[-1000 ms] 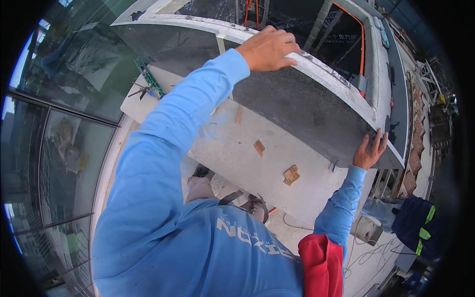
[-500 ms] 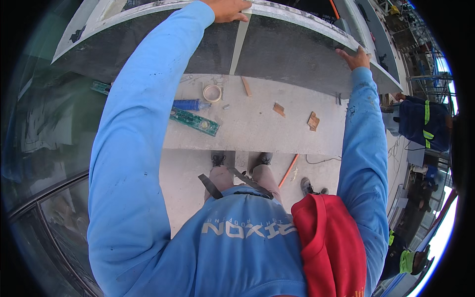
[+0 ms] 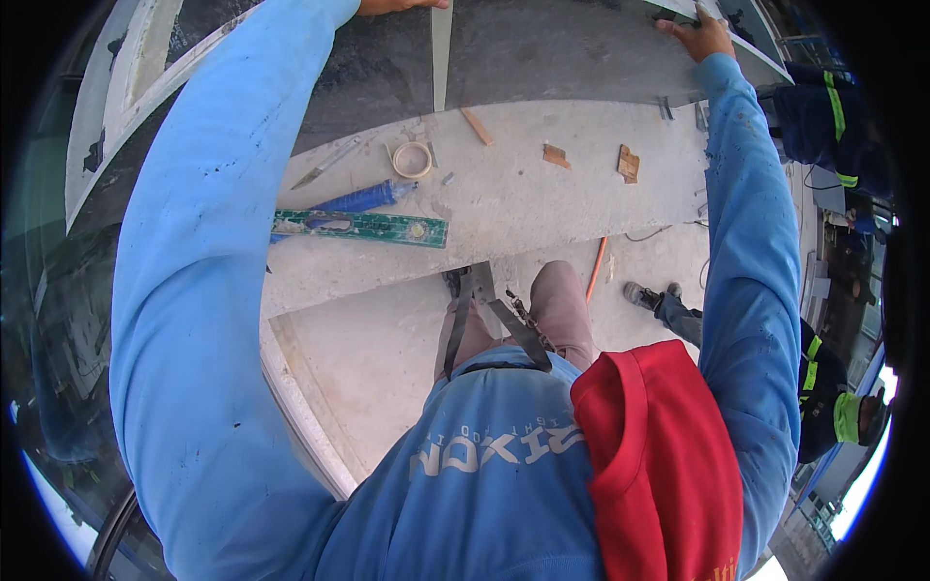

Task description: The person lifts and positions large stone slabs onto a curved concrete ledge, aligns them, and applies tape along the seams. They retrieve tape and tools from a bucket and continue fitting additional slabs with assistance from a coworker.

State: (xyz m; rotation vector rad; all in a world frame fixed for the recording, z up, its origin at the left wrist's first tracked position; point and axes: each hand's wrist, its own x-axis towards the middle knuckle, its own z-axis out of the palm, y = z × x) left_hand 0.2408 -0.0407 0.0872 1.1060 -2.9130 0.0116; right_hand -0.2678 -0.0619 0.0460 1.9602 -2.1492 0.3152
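Observation:
A large dark grey panel (image 3: pixel 552 48) with a whitish frame (image 3: pixel 116 121) and a pale upright strip (image 3: pixel 441 58) spans the top of the view. My left hand (image 3: pixel 397 5) grips its upper edge beside the strip; the picture's top cuts off most of that hand. Farther right, my right hand (image 3: pixel 699 37) is closed over the same edge, with the thumb against the dark face. Below the panel, a concrete ledge (image 3: pixel 523 208) bears a green spirit level (image 3: pixel 373 229), a blue tube (image 3: pixel 363 198), a roll of tape (image 3: pixel 412 160) and a knife-like tool (image 3: pixel 327 163).
Brown scraps (image 3: pixel 629 165) and a thin wooden strip (image 3: pixel 476 126) lie on the ledge. An orange rod (image 3: pixel 596 268) is on the floor beyond my legs. Two people in dark clothing with reflective bands (image 3: pixel 835 126) are at the right. Dark glass (image 3: pixel 58 320) stands at the left.
The view has shifted, and my left hand is now mostly past the top edge. Both hands stay on the panel. More of the level and the knife-like tool show. At right, a person's leg has come into view.

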